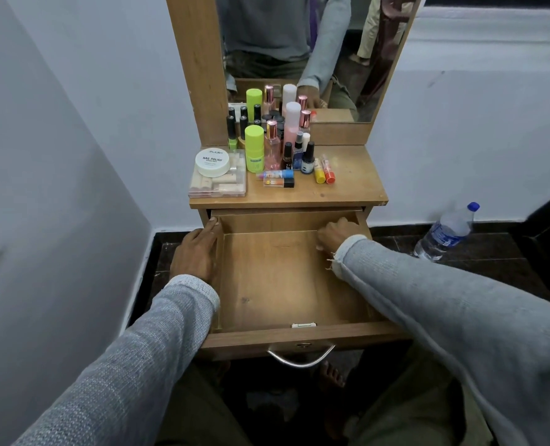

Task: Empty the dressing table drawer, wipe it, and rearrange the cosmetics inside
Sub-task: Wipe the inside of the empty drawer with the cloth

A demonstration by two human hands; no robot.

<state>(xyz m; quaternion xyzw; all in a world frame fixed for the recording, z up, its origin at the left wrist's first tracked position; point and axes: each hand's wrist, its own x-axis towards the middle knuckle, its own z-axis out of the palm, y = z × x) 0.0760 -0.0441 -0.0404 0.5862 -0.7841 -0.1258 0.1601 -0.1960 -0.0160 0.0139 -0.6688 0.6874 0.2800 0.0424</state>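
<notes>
The drawer is pulled right out at six o'clock of the table top, and its wooden floor shows bare, with no cloth in sight. The left hand lies along the drawer's left wall at nine o'clock, fingers fairly straight, fingertips up at the table front, gripping nothing. The right hand is tucked into the far right corner at one o'clock, fingers bent down toward the floor of the drawer; whether they pinch anything, I cannot tell.

The cosmetics crowd the top at twelve o'clock. The nail polish bottles look like glass: small, smooth, easily tipped, best taken by the cap. The clear case under the white tub is rigid and flat, so I would take it by its long edges. The green stick looks light and easy to grasp round the barrel.
</notes>
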